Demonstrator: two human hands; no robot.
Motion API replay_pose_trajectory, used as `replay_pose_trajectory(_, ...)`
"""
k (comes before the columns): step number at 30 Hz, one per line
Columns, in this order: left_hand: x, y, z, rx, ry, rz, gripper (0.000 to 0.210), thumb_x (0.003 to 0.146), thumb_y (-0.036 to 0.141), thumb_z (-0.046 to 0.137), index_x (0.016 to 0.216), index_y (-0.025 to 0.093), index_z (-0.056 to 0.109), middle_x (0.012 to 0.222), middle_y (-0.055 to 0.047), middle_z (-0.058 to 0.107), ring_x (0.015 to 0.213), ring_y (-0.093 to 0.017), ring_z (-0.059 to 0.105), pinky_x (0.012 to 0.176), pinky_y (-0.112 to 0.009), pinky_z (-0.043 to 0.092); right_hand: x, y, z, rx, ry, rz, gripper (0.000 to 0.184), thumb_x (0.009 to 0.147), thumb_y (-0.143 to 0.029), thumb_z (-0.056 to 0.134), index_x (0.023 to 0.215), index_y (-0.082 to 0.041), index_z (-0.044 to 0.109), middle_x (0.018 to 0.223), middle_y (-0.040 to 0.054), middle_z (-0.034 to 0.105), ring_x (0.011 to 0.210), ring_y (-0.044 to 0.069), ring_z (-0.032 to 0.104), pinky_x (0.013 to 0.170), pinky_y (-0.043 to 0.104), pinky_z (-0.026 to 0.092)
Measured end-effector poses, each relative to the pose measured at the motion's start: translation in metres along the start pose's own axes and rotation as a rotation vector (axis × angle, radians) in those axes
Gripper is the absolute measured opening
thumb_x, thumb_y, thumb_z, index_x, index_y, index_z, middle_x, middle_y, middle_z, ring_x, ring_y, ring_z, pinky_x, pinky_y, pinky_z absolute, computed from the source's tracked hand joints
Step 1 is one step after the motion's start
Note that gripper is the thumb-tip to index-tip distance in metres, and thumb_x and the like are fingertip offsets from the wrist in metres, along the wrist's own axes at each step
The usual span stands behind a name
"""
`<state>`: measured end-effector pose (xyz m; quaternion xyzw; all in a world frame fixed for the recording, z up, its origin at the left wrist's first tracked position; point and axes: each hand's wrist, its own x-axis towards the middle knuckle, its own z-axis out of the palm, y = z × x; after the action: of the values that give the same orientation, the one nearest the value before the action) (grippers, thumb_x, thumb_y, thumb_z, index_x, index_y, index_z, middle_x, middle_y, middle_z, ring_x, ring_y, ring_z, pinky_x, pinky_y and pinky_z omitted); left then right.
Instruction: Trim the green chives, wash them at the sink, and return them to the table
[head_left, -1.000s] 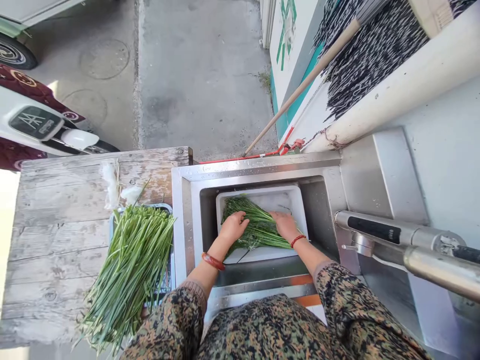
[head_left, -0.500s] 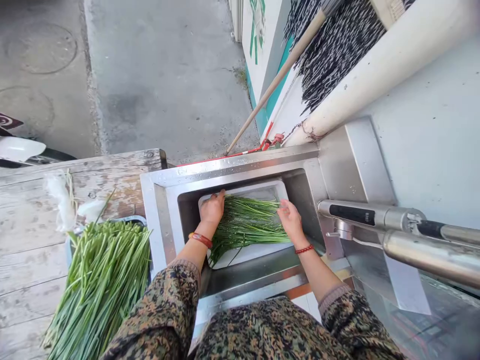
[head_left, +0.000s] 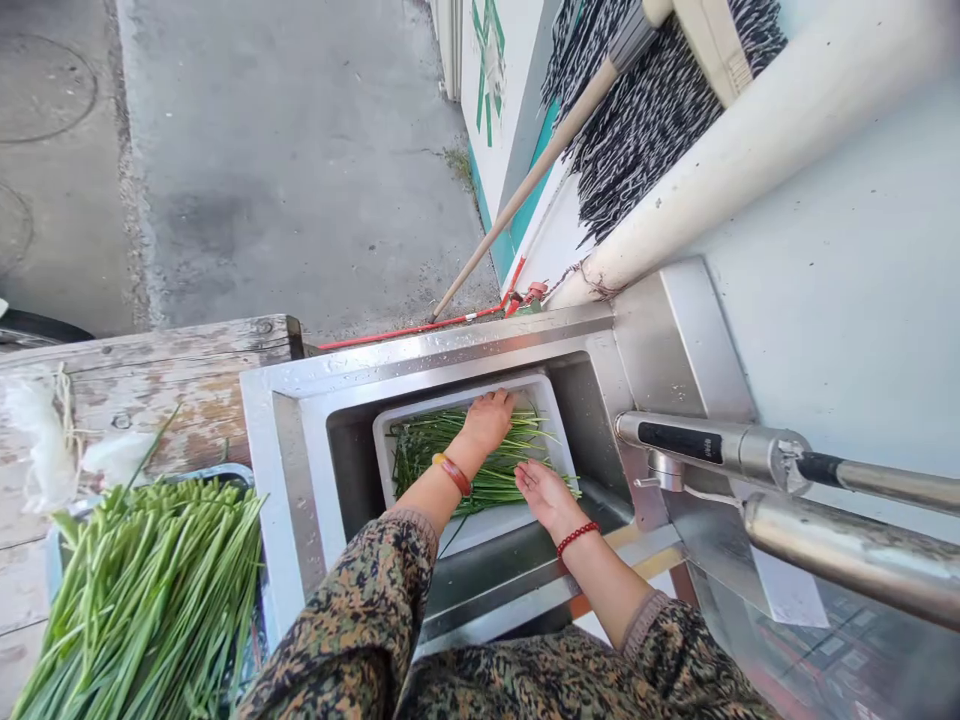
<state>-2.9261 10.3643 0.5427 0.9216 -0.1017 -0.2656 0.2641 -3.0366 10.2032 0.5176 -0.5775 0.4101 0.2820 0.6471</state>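
A bunch of wet garlic chives (head_left: 431, 440) lies in a white plastic tub (head_left: 559, 410), which sits inside a steel sink (head_left: 352, 430). My left hand (head_left: 489, 420) rests across the top of the chives towards the tub's far side, its fingers reaching forward and its fingertips partly hidden. Palm turned up, my right hand (head_left: 546, 492) is at the near side of the bunch by the stalk ends. Its fingers are stretched out and touch the stalks. Whether any stalks lie beneath those fingers is hard to see.
A large heap of chives (head_left: 150, 600) fills a blue basket (head_left: 52, 560) on the wooden table (head_left: 172, 380) at left, with plastic bags (head_left: 120, 455) behind it. A steel tap (head_left: 675, 440) juts in from the right. A mop (head_left: 525, 185) leans beyond the sink.
My left hand has moved right from the tub's left end onto the middle of the chives. My right hand has come nearer to me and turned palm up. The view has shifted right.
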Motion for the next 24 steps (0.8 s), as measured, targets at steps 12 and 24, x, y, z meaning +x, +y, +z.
replay_pose_trajectory(12, -0.048, -0.049, 0.076, -0.359, -0.123, -0.304, 0.064, 0.081, 0.038, 0.067, 0.138, 0.013, 0.052, 0.126, -0.022, 0.066, 0.117, -0.037, 0.063, 0.1, -0.051, 0.046, 0.047, -0.018, 0.06, -0.209, -0.153, -0.067, 0.046, 0.09, -0.06, 0.044, 0.12, -0.028, 0.061, 0.106, 0.0081, 0.07, 0.096, 0.023, 0.066, 0.083, 0.04, 0.055)
replay_pose_trajectory(24, -0.03, -0.07, 0.074, -0.597, 0.094, -0.413, 0.069, 0.077, 0.022, 0.069, 0.142, 0.011, 0.046, 0.149, -0.022, 0.048, 0.137, -0.032, 0.047, 0.112, -0.043, 0.038, 0.067, -0.016, 0.048, -0.251, -0.055, -0.202, 0.058, 0.09, -0.054, 0.046, 0.137, -0.021, 0.049, 0.142, 0.0118, 0.055, 0.135, 0.024, 0.045, 0.104, 0.04, 0.042)
